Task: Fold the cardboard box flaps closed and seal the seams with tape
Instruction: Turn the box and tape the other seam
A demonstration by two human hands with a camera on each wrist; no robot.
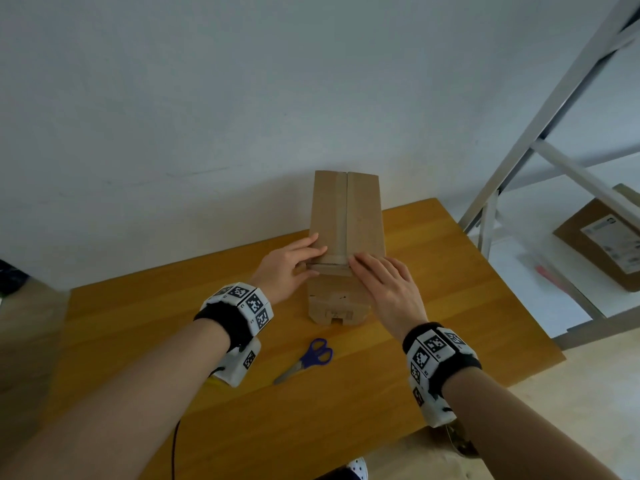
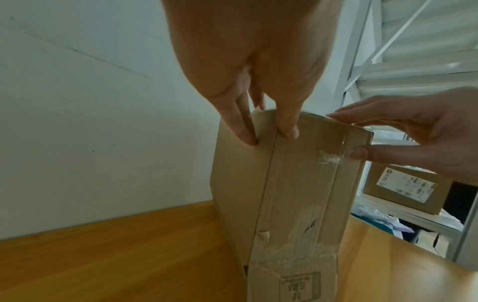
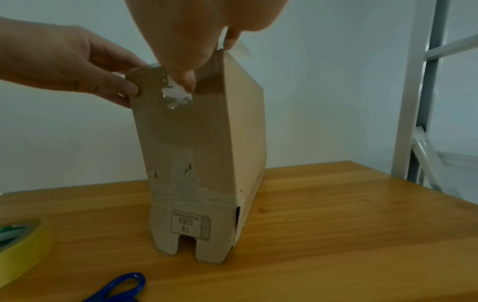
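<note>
A tall, narrow cardboard box point(image 1: 360, 216) point(image 2: 297, 194) point(image 3: 201, 143) stands on the wooden table point(image 1: 467, 306). Its top flaps are folded shut, and a strip of clear tape point(image 1: 341, 216) runs along the centre seam. The tape end point(image 3: 177, 98) point(image 2: 331, 159) hangs wrinkled over the near top edge. My left hand point(image 1: 311, 261) point(image 3: 85, 61) grips the near left top corner, thumb on the front face and fingers on top. My right hand point(image 1: 367, 268) point(image 2: 413, 132) lies flat on the top's right side, its thumb pressing the tape end onto the front face.
Blue-handled scissors point(image 1: 308, 358) point(image 3: 121, 288) lie on the table in front of the box. A yellow tape roll point(image 3: 20, 245) sits at the near left. A white metal shelf frame point(image 1: 554, 133) holding another carton point(image 1: 606, 237) stands to the right. A wall is close behind.
</note>
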